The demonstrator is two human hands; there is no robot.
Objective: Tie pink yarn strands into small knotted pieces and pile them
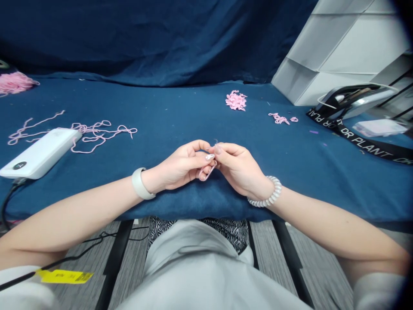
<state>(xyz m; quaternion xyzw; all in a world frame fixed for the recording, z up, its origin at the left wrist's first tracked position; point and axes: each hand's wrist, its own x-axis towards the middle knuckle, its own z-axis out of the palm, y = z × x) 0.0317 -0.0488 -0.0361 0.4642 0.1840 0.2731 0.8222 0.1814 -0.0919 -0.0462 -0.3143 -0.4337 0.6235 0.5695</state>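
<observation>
Here are both hands, meeting above the near edge of the bench (180, 107), with a short piece of pink yarn (211, 171) right between them. The left hand (185, 165) has thumb and fingers pinched on it, a loop showing below the fingertips; the right hand (240, 168) has thumb and forefinger closed on it at the top, though the exact grip is hidden. Thin stuff, this: it looks next to weightless, soft and limp, likely to fray or slip rather than snap. Fingertips close to the crossing look the surest hold; a pinch far out would probably let it flop.
</observation>
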